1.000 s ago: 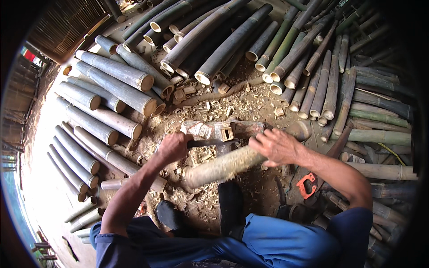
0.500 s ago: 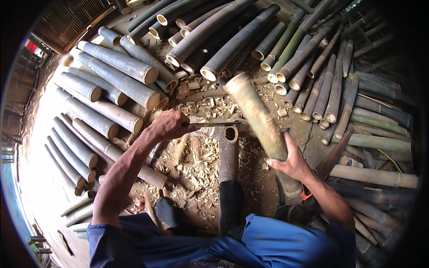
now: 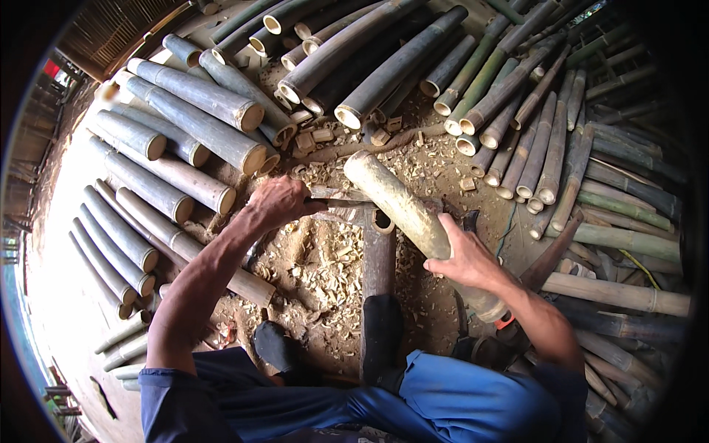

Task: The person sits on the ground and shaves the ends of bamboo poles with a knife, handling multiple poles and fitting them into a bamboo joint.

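Note:
My left hand point(image 3: 277, 201) is closed in a fist around a long-bladed knife point(image 3: 336, 201), its blade pointing right. In my right hand point(image 3: 470, 255) is a short bamboo section point(image 3: 395, 196), pale and scraped, gripped near its lower end and tilted with its far end up and left. The section crosses in front of the knife's tip; whether the two touch I cannot tell. Beneath them a bamboo post point(image 3: 379, 258) with a dark hole near its end lies between my legs, with my dark-socked foot point(image 3: 382, 332) against it.
Pale shavings point(image 3: 332, 273) cover the ground around the post. Several cut bamboo poles point(image 3: 199, 125) lie at the left, and more bamboo poles point(image 3: 402, 66) are stacked at the back and right. A curved dark blade point(image 3: 550, 255) lies to the right of my right hand.
My right hand has brought the bamboo section left and slightly nearer the post, so it now covers more of the knife's tip end. My left hand has shifted only slightly.

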A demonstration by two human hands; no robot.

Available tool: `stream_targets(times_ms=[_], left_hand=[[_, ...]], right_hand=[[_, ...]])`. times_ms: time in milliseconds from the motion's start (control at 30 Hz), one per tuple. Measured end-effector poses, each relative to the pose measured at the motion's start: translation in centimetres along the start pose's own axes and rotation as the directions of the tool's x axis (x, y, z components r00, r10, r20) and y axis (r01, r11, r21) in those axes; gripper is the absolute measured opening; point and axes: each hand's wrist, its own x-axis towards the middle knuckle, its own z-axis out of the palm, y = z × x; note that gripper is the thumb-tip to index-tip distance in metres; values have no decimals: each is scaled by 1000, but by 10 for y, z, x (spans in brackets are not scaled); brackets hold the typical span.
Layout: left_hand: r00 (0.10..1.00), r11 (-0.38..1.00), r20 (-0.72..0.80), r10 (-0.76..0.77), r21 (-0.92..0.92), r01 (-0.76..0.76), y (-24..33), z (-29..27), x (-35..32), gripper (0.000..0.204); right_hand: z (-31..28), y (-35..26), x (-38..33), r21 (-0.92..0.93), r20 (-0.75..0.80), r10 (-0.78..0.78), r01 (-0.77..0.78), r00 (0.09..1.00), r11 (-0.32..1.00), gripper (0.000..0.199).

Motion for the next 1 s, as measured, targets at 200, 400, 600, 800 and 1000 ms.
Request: stream_targets(times_ms=[200,400,600,800,1000], left_hand=[[995,999,92,-49,-4,49,3,-8,3,60],[998,999,56,2,-50,1,-7,1,6,67],[995,997,103,-6,-78,14,-13,4,6,66],[990,992,117,81,-101,-69,-18,16,15,69],[961,958,24,277,69,-278,-7,19,-28,72]], right_hand=[[-20,-13,0,92,-328,-325,373,887,923,92],[-9,-15,24,35,18,-64,63,998,997,84],[-46,-36,23,146,-309,-291,347,906,926,101],[16,-3,48,-154,8,-151,150,989,977,100],[-23,-13,32,322,-35,-160,163,986,933,95]])
